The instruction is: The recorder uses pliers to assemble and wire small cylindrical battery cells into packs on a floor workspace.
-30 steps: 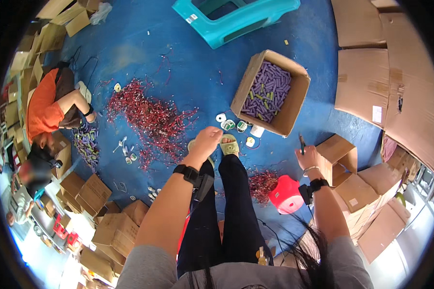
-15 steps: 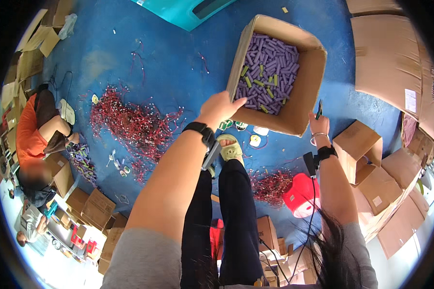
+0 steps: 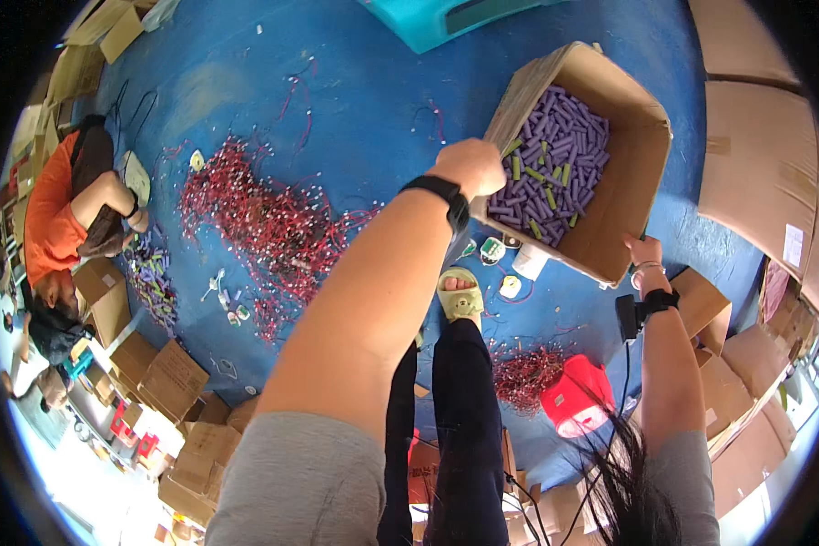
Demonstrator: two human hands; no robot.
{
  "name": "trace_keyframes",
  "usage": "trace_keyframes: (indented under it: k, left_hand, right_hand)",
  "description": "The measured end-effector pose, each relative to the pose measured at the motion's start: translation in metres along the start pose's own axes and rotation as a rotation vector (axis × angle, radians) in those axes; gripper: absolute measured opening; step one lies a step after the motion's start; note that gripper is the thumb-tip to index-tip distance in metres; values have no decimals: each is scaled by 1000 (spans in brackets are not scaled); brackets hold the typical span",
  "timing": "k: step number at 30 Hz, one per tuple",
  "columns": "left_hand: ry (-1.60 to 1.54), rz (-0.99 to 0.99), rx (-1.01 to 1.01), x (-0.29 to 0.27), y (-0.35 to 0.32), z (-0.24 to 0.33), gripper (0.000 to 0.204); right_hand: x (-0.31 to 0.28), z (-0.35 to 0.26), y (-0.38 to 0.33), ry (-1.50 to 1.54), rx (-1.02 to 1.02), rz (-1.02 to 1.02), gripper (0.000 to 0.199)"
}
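A cardboard box (image 3: 630,187) stands tilted on the blue floor, with many purple cylindrical battery cells (image 3: 555,136) and several yellow-green ones inside. My left hand (image 3: 473,166) is closed over the box's left wall near its front corner. At the near right corner, my right hand (image 3: 644,249) is closed against the outside of the box. Only a sliver of the small pliers in it shows; the box edge hides the rest. Both wrists wear black straps, and a bracelet circles the right one.
Tangled red and black wires (image 3: 264,218) lie left of me, and a smaller heap (image 3: 526,378) near my feet beside a red stool (image 3: 578,398). A white roll (image 3: 530,261) is by the box. Cartons (image 3: 760,164) line the right; a person in orange (image 3: 50,218) sits left.
The box has turned slightly and sits farther right and lower in view. My right hand has come up against its near right corner, and the pliers are now mostly hidden.
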State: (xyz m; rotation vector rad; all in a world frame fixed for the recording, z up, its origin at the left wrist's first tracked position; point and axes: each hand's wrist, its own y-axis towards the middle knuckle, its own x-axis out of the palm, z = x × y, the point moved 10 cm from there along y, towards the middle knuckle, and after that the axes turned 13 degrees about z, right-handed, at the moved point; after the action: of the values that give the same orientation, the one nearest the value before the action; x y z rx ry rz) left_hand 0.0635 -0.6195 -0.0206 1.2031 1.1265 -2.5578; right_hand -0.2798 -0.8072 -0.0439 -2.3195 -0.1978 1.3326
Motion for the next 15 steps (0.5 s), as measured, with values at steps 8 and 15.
trace_keyframes:
  k: [8,15]
  left_hand:
    - [-132,63,13,-75,-81,-54,27]
    - [-164,18,-226,-80,-225,-209,31]
  right_hand:
    - [8,-100,-60,-445,-397,-56,28]
    - [117,-226,-228,-399,-867,-381,31]
